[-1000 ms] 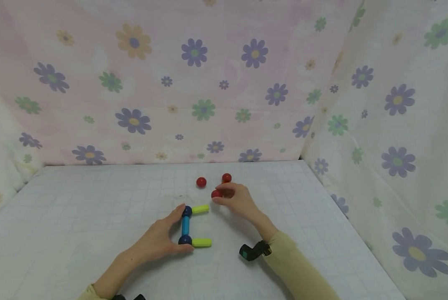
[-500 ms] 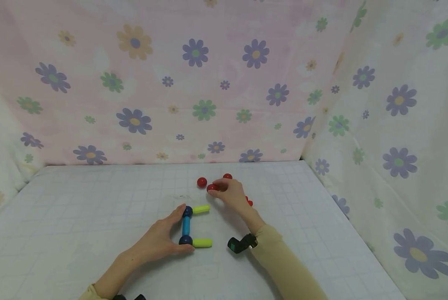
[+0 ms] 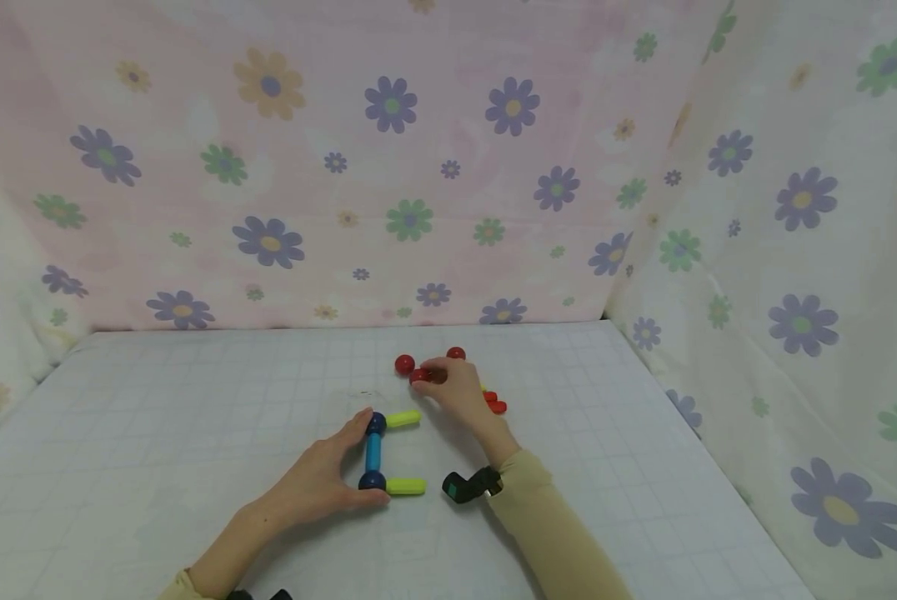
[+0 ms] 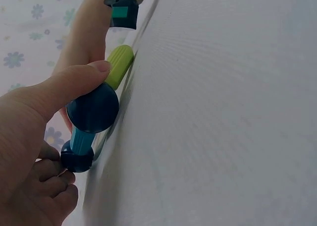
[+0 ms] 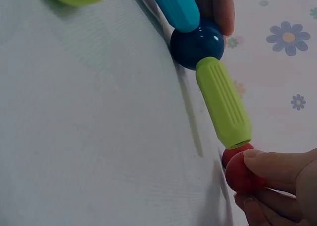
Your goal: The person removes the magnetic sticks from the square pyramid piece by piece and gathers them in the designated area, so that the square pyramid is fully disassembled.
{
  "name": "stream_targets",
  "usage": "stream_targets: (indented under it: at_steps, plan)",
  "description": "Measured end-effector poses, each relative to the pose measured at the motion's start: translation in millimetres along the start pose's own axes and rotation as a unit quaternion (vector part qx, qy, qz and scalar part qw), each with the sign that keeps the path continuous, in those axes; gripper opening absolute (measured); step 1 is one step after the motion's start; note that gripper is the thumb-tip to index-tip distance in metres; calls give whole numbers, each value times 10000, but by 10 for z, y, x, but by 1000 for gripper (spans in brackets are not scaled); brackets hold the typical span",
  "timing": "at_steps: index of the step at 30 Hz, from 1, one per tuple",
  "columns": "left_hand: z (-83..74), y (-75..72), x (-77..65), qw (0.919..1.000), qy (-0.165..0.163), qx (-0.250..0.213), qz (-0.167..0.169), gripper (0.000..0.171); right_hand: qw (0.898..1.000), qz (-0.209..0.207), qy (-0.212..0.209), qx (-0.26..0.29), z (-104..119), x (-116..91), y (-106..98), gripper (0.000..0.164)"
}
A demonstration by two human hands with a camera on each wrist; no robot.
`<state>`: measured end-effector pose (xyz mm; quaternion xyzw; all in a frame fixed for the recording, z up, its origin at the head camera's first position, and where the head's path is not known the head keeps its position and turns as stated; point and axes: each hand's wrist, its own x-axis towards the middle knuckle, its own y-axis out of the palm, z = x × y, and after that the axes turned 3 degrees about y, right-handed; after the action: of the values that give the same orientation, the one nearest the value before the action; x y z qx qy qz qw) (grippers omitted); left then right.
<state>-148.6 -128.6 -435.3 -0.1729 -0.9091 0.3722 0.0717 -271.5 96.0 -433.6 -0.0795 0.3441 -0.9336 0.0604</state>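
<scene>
My left hand (image 3: 306,479) holds a C-shaped ball-and-stick toy frame between thumb and fingers. A light blue stick (image 3: 373,452) joins its two dark blue balls (image 3: 372,481), and yellow-green sticks (image 3: 406,486) point right from both. In the left wrist view the thumb (image 4: 84,80) lies over the nearer dark blue ball (image 4: 94,109). Beyond the frame, my right hand (image 3: 462,400) pinches a red ball (image 5: 242,174) between thumb and fingers. Close by on the left is a second red ball (image 3: 404,364), partly hidden behind the held one in the right wrist view.
Another red ball (image 3: 456,353) lies behind the right hand. Red sticks (image 3: 497,407) show beside the right wrist, with a bit of yellow next to them. Flowered cloth (image 3: 418,167) hangs at the back and sides of the white table (image 3: 193,417).
The right hand has moved left and slightly away with the red ball, close to the second red ball. Red sticks have come into sight beside the right wrist. The left hand has stayed still.
</scene>
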Motion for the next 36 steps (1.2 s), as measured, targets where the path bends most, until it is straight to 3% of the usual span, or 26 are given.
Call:
stream_targets:
  at_steps: [31, 36]
  plan:
    - [1, 1, 0, 10000, -4, 64, 0, 114, 9999, 106, 101, 67, -17, 2, 13, 38]
    - [3, -5, -2, 10000, 54, 37, 0, 114, 9998, -92, -19, 200, 38, -16, -73, 39]
